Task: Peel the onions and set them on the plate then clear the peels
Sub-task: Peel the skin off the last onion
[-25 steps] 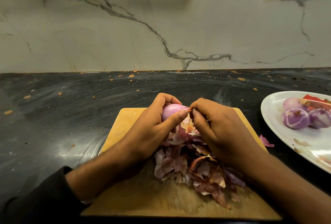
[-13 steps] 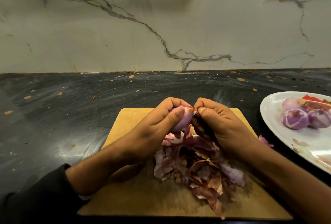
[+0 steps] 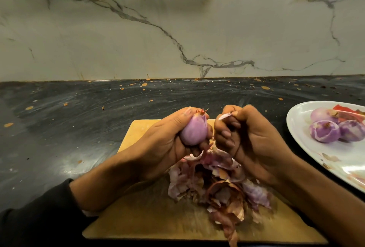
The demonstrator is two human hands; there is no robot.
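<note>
Holding the onion [image 3: 194, 130] up over the cutting board [image 3: 142, 219], the left hand [image 3: 167, 144] grips it while the right hand [image 3: 248, 138] pinches a thin strip of skin [image 3: 225, 116] just beside it; peels [image 3: 219, 189] are heaped on the board, peeled onions [image 3: 325, 131] sit on the white plate [image 3: 296, 116] at right on the dark tabletop [image 3: 79, 128]

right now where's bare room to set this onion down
Near half of the plate, below the three peeled onions, is mostly bare. The cutting board is free at its near-left corner; its middle is crowded with peels.
</note>
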